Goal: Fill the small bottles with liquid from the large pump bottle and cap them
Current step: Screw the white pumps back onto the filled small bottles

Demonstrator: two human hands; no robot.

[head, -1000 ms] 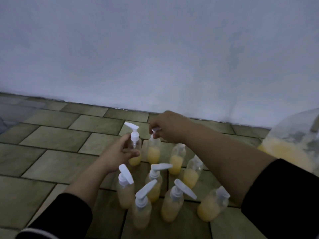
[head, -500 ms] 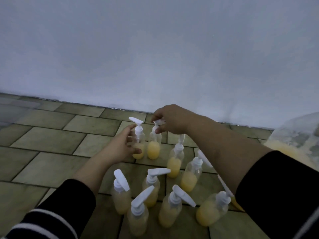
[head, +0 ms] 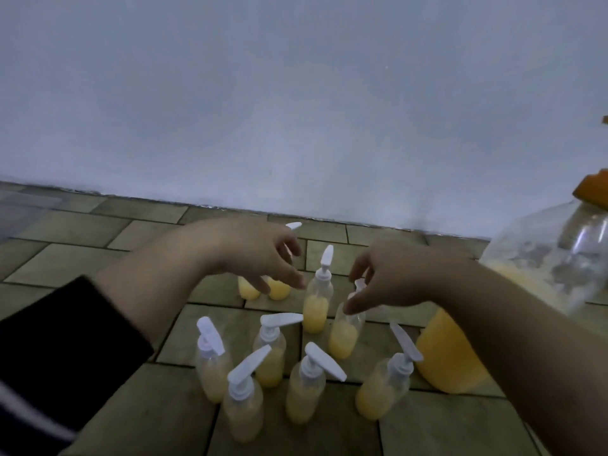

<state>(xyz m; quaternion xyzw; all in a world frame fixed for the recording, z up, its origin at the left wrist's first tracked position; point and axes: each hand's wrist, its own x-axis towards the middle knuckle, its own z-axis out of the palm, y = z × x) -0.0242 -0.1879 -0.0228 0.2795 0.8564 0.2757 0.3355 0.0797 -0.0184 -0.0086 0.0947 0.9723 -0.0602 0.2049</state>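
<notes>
Both hands have pulled back off the two far bottles; left hand (head: 263,258) now hovers over them, fingers loosely spread, holding nothing. Right hand (head: 391,278) has shifted to the uncapped-looking bottle (head: 345,330), just right of the tall capped bottle (head: 316,301); thumb touches its shoulder, fingers near a white pump cap (head: 359,284), but a pinch isn't clear. Large bottle (head: 543,268) is further right. Step: capping. Next: seat that pump straight, twist tight.

Dim, flat bluish light; soft focus throughout; motion blur and wide-angle stretch at edges.
</notes>
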